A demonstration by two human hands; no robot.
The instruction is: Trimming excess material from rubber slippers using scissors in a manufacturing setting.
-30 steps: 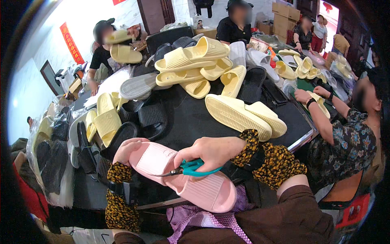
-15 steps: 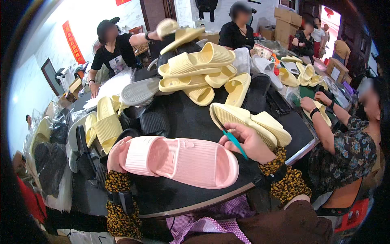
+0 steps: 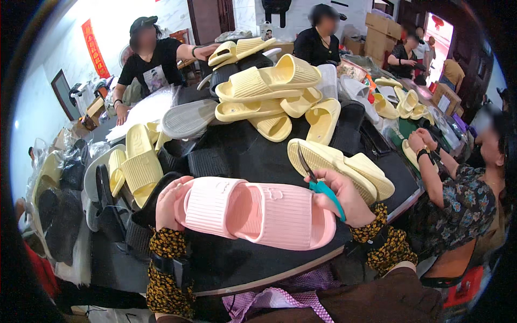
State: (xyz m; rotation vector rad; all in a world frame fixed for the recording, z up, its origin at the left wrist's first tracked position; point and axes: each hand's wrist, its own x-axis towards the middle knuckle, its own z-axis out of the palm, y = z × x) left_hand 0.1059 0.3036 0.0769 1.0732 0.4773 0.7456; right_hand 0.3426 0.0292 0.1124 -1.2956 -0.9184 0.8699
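The pink slipper, likely light, soft foam, is gripped at both ends above the counter: left hand fingers curl round one end, right hand fingers pinch the other beside teal scissors.

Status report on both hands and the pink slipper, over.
Left hand grips the toe end of the pink slipper. Right hand at its heel end, holding teal-handled scissors, blades up. Yellow slippers lie just behind.

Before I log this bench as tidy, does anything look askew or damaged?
No damage shows. The pink slipper, held by the left hand and right hand with scissors, looks whole. Only the yellow slippers look odd: heaped crookedly on the table, not paired.
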